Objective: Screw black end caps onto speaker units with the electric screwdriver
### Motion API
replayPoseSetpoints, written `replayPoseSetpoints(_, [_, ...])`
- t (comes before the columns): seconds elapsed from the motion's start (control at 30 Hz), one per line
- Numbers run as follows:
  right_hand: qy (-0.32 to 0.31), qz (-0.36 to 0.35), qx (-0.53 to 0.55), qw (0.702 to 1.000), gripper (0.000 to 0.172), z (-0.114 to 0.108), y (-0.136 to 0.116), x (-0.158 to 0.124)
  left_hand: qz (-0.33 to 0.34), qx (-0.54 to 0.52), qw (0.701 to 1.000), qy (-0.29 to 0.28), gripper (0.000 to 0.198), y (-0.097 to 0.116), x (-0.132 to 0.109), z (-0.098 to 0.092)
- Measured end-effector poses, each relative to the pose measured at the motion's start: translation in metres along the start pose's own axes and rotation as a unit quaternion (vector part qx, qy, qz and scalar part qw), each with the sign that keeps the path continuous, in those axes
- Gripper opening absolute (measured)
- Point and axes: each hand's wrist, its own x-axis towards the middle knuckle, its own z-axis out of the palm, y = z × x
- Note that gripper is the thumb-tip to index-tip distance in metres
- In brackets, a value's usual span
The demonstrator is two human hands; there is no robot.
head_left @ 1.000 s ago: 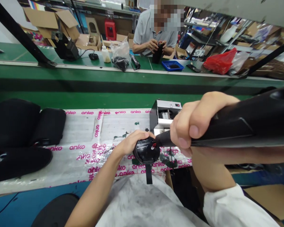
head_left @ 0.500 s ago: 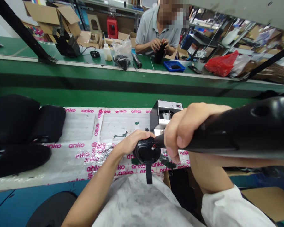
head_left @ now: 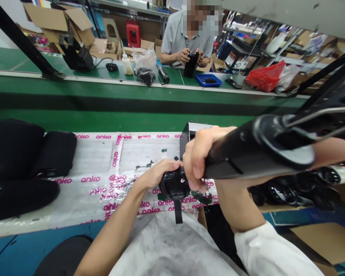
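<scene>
My right hand [head_left: 199,159] is wrapped round the front of a long black power tool [head_left: 264,151] that reaches from the right edge to the middle. My left hand [head_left: 156,172] grips a round black part [head_left: 172,186] with a short black strap hanging below it, held over the taped bench edge. The tool's tip meets this round part, with my right fingers hiding the contact.
A small silver box [head_left: 189,138] stands right behind my hands. Black padded pieces [head_left: 31,153] lie at the left on plastic sheeting with pink "anko" tape [head_left: 97,180]. More black parts [head_left: 299,189] sit at the right. A co-worker [head_left: 186,42] handles a black object across the green conveyor [head_left: 103,96].
My right hand has slid leftward along the tool toward the round part, and the tool has swung so its rear end and a wire loop show. The left hand stays put.
</scene>
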Motion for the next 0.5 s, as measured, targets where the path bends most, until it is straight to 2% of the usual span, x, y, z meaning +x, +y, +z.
replayPoseSetpoints(0.07, [-0.025, -0.028, 0.038, 0.999, 0.093, -0.001, 0.009, -0.002, -0.006, -0.006, 1.0, 0.013, 0.057, 0.001, 0.002, 0.0])
replayPoseSetpoints(0.17, [0.006, -0.09, 0.073, 0.993, 0.087, -0.004, 0.013, -0.008, -0.013, -0.002, 1.0, 0.023, 0.055, 0.003, -0.001, -0.001])
replayPoseSetpoints(0.27, [0.049, -0.083, 0.065, 0.993, 0.086, -0.018, -0.011, -0.02, -0.017, 0.02, 0.997, 0.067, 0.054, 0.006, -0.02, 0.005])
replayPoseSetpoints(0.33, [0.101, -0.064, 0.046, 0.992, 0.077, -0.035, -0.033, -0.033, -0.011, 0.058, 0.989, 0.134, 0.052, 0.004, -0.041, 0.018])
replayPoseSetpoints(0.37, [0.135, -0.067, 0.035, 0.988, 0.07, -0.045, -0.041, -0.041, -0.004, 0.083, 0.983, 0.164, 0.057, 0.001, -0.051, 0.026])
replayPoseSetpoints(0.43, [0.193, -0.091, 0.009, 0.977, 0.063, -0.062, -0.042, -0.055, 0.023, 0.138, 0.961, 0.237, 0.088, -0.006, -0.068, 0.048])
replayPoseSetpoints(0.5, [0.209, -0.134, -0.012, 0.969, 0.071, -0.072, -0.022, -0.067, 0.026, 0.193, 0.932, 0.306, 0.105, -0.014, -0.075, 0.068])
